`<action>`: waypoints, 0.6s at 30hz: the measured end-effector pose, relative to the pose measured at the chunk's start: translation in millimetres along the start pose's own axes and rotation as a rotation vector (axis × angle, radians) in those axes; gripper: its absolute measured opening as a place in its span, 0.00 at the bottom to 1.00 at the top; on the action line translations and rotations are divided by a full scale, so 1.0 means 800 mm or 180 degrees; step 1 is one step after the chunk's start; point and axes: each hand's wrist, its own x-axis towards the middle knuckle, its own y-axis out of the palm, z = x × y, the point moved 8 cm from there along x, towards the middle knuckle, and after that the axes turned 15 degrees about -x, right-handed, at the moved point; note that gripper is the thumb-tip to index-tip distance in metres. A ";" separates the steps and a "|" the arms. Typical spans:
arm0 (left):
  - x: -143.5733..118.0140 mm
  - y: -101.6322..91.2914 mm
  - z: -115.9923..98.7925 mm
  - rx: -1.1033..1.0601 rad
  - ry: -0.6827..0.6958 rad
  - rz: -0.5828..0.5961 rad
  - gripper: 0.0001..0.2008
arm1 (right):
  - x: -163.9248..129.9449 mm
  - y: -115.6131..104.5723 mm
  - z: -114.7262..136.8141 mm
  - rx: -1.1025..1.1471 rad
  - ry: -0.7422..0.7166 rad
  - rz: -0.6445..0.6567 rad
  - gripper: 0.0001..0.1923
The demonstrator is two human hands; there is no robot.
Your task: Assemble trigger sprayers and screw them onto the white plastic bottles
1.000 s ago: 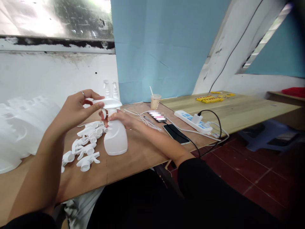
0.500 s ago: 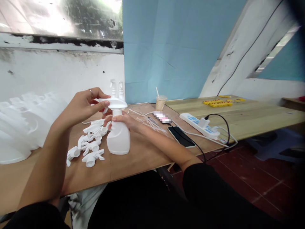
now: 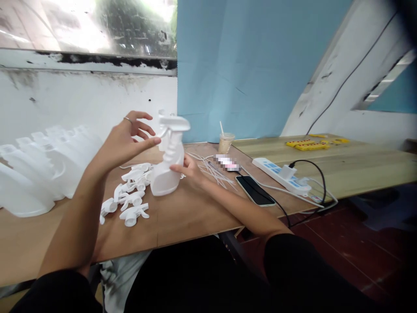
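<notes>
My right hand [image 3: 190, 170] grips a white spray bottle [image 3: 165, 180] by its body, holding it tilted just over the table. A white trigger sprayer head [image 3: 174, 123] sits on the bottle's neck. Left of that head, my left hand [image 3: 135, 132] is open with its fingers spread, the thumb tip close by the trigger; whether it touches is unclear. Several loose trigger sprayer heads [image 3: 133, 199] lie in a pile below my left hand. Part of another white sprayer top [image 3: 160, 114] shows behind the held bottle, mostly hidden.
Several white bottles [image 3: 31, 182] stand in rows at the left. Thin white tubes [image 3: 219, 173], a phone [image 3: 256, 190], a drink cup [image 3: 226, 142] and a power strip [image 3: 276, 173] with cables lie to the right. Yellow pieces [image 3: 308, 145] rest on the farther table [image 3: 358, 161].
My left hand has let go of the sprayer head and spread its fingers. The bottle has turned and tilted in my right hand and come up a little.
</notes>
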 end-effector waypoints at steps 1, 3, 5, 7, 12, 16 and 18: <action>0.001 0.011 0.009 -0.0012 -0.0096 0.0286 0.34 | 0.007 -0.007 0.007 0.0113 -0.0075 -0.0149 0.29; 0.001 0.037 0.027 0.0001 -0.0291 0.0918 0.37 | 0.021 -0.019 0.020 0.0271 -0.0194 -0.0381 0.31; 0.000 0.058 0.045 0.0042 -0.0464 0.1268 0.31 | 0.037 -0.028 0.028 0.0230 -0.0291 -0.0470 0.32; 0.006 0.066 0.062 0.0164 -0.0606 0.1198 0.24 | 0.049 -0.037 0.031 -0.0047 -0.0400 -0.0454 0.30; 0.048 0.026 0.124 0.0938 -0.0657 -0.0070 0.23 | 0.046 -0.077 0.000 -0.1149 -0.0273 -0.0392 0.32; 0.083 -0.012 0.212 0.0794 -0.0996 -0.0936 0.27 | 0.009 -0.112 -0.036 -0.1576 0.0100 -0.0175 0.27; 0.099 -0.018 0.259 0.0545 -0.1259 -0.1182 0.27 | -0.007 -0.125 -0.044 -0.1826 0.0246 -0.0077 0.25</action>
